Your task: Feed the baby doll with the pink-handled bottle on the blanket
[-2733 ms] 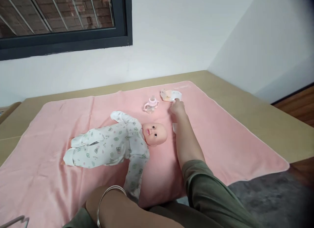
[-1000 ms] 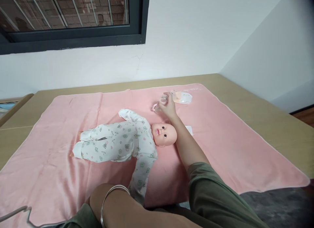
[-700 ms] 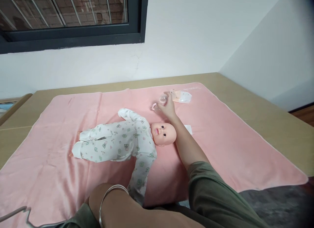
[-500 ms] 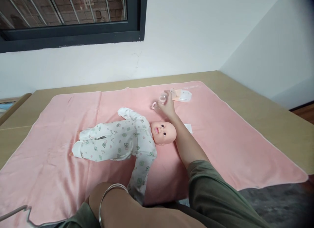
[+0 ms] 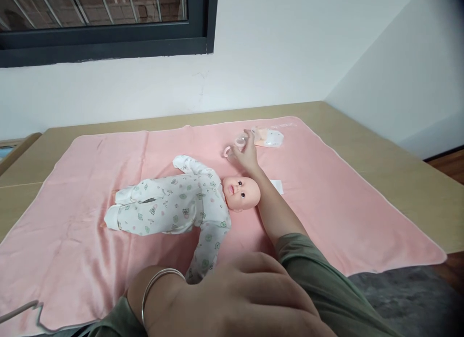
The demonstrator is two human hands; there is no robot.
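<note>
A bald baby doll (image 5: 170, 201) lies on its back on a pink blanket (image 5: 344, 206), its head (image 5: 242, 193) to the right. It wears a white patterned sleepsuit. Past the head, my right hand (image 5: 247, 153) has its fingers around a clear and pink pacifier (image 5: 239, 141), with a pink ring at its left; the fingers partly cover it. My left hand (image 5: 239, 298), wearing a silver bangle (image 5: 154, 284), is close to the camera in front of the doll. Its fingers stretch rightward with nothing visible in them, the tips not clearly seen.
A clear packet (image 5: 268, 137) lies just right of my right hand. Beyond my forearm is a small white piece (image 5: 277, 186). The blanket covers a wooden surface (image 5: 391, 163) against a white wall (image 5: 271, 51). A grey cord-like item (image 5: 36, 308) crosses the lower left.
My left hand has risen further into view, showing its back and fingers. The right hand keeps its place at the pacifier. The view has shifted slightly.
</note>
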